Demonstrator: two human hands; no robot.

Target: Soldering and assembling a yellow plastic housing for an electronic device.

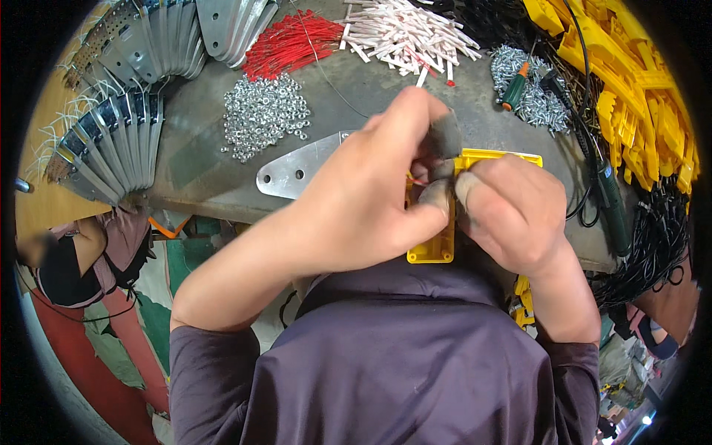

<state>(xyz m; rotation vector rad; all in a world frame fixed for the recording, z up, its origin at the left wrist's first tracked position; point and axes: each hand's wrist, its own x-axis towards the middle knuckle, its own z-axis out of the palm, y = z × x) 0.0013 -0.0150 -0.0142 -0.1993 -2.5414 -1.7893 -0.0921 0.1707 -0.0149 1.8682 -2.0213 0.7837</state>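
Note:
A yellow plastic housing lies at the table's near edge, in front of my body. My left hand is closed in a pinch above it, with dark coverings on some fingertips. A bit of red shows between those fingers, too small to name. Fingertip to fingertip with it, my right hand is also closed, over the housing's right part. What either hand pinches is hidden. A flat metal plate with holes reaches out from under my left hand. Just beyond the left knuckles, a thin white sleeve sticks up.
Metal nuts, red wire pieces and white sleeves lie in piles. Screws with a green-handled screwdriver are at the right, near yellow housings and a corded tool. Fanned metal plates stand left. Another person sits left.

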